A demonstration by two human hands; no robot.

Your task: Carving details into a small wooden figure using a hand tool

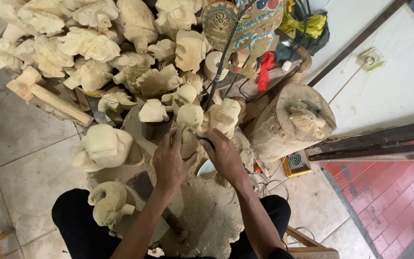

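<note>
Head view: a person seated at a sawdust-covered stump (216, 211), which serves as bench. The left hand (168, 160) has its grip clamped round a pale, rough-cut wooden figure (189, 125) standing upright at the far edge of the stump. The right hand (224, 154) has its grip closed on a slim dark-handled carving tool (201, 139), whose tip meets the figure just below its rounded head. Beyond the stump lies a heap of similar unfinished carvings (92, 48); to its right stands a log block (288, 122). The step in hand appears to be detail cutting; a further cut would call for a firm left-hand hold and short, controlled strokes.
</note>
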